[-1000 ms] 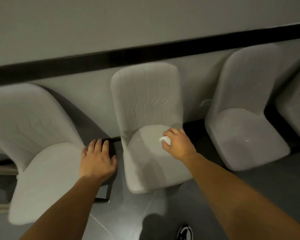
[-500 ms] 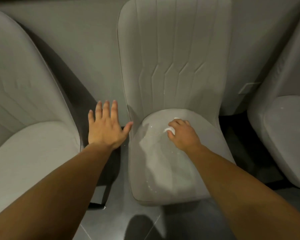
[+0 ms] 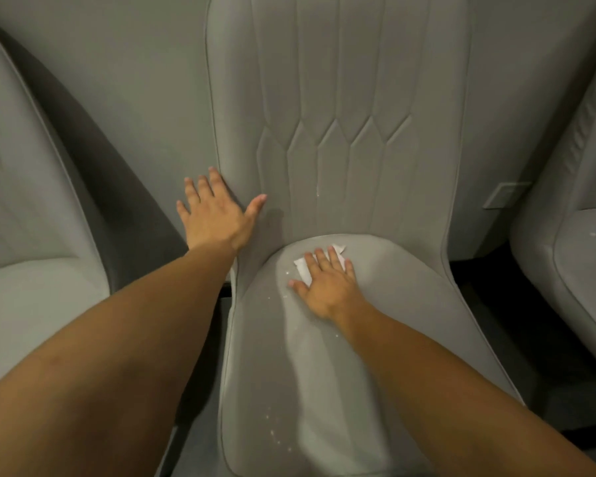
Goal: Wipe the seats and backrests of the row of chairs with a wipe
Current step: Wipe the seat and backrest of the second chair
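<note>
White and crumpled flat, the wipe (image 3: 325, 265) lies at the back of the middle chair's seat (image 3: 324, 373), just in front of the seam where the seat meets the backrest (image 3: 341, 98). The right hand (image 3: 326, 285) lies on top of it, palm down, fingers straight and slightly spread, pressing it onto the grey fabric; two corners of the wipe stick out, one past the fingertips and one on the thumb side. Small pale specks dot the seat beside the thumb and further down toward its front edge (a thin pale streak also marks the backrest low down, a little left of centre).

The left hand (image 3: 217, 211) is spread flat at the left edge of the same backrest, the thumb lying over the front of the fabric and the other fingers reaching past the edge toward the grey wall (image 3: 117, 80) behind; it holds nothing. Both bare forearms run up from the bottom of the view.

Stitched lines run down the backrest and break into a row of pointed, zigzag shapes at mid height. A second grey chair (image 3: 31, 201) stands to the left, with a dark gap between it and the middle one. A third chair (image 3: 582, 253) shows at the right edge, with a few pale specks on its seat. Dark floor (image 3: 489, 304) is visible between the middle and right chairs.
</note>
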